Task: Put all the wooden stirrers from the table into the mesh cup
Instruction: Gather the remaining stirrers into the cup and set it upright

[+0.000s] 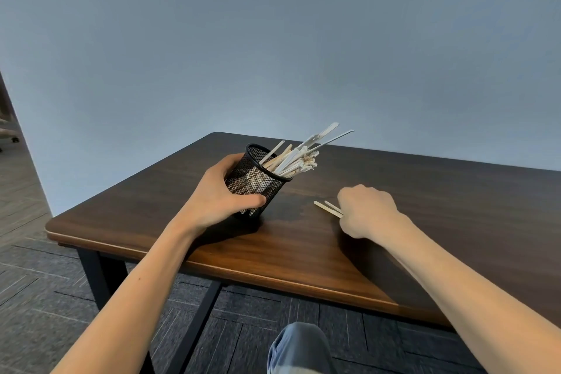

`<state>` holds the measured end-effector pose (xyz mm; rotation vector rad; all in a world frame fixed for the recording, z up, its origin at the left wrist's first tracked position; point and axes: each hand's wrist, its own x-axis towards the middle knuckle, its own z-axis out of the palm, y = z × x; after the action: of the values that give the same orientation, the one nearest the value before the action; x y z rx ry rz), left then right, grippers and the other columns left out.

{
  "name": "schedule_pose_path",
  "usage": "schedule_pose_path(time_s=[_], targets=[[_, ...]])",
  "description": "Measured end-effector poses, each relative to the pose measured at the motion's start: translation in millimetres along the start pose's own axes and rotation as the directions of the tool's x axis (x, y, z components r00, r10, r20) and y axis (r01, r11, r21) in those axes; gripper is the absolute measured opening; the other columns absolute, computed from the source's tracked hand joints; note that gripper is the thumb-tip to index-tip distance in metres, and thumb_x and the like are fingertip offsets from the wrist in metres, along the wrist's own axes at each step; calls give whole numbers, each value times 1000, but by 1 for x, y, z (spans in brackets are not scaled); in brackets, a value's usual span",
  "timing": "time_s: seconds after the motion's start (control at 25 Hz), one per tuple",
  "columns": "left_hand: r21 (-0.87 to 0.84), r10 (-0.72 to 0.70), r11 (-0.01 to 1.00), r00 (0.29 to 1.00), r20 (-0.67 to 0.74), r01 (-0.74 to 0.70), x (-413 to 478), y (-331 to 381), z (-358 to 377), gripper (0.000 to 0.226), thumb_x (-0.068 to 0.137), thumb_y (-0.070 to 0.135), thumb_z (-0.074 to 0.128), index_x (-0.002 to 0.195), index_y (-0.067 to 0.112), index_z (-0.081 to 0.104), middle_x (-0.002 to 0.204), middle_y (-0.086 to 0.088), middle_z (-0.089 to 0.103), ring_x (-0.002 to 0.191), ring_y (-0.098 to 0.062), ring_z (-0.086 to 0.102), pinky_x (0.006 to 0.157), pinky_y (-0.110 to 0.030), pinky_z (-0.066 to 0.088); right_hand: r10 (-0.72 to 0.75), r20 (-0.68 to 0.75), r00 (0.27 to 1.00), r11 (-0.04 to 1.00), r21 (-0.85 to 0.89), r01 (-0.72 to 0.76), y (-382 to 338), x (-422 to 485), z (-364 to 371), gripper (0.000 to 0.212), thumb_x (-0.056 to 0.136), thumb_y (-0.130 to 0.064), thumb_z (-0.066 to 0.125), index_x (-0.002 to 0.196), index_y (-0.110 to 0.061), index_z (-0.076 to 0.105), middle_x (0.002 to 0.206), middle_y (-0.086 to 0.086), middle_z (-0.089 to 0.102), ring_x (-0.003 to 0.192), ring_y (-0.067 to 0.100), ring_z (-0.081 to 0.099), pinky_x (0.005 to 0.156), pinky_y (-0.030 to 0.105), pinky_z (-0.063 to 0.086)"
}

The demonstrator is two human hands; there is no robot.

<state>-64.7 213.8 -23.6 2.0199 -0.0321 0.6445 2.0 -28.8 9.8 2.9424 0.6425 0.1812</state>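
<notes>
A black mesh cup [258, 182] stands on a dark wooden table [425, 222], tilted w/ its open top leaning toward the right. It holds a thick bunch of wooden stirrers [296, 158] fanning out past the rim. The left hand [223, 191] wraps the cup's left side, thumb across the front, fingers clamped on the mesh. Right of the cup, well apart, the right hand [367, 209] rests on the table, fingers curled together around two loose stirrers [328, 208] whose tips point back toward the cup. Below the table edge, grey carpet & a knee in blue fabric [299, 346].
</notes>
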Motion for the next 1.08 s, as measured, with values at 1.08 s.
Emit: schedule_pose_path(time_s=[1.08], targets=[[0,1,1000,1000,20,-1,0,4,7,78,55,32,86,129,26,61,115,15,73,98,11,69,78,-4,48,396,-161,904,-133,964,231,29,16,24,40,107,-36,38,79,-12,53,54,1,42,43,17,42,47,30,43]])
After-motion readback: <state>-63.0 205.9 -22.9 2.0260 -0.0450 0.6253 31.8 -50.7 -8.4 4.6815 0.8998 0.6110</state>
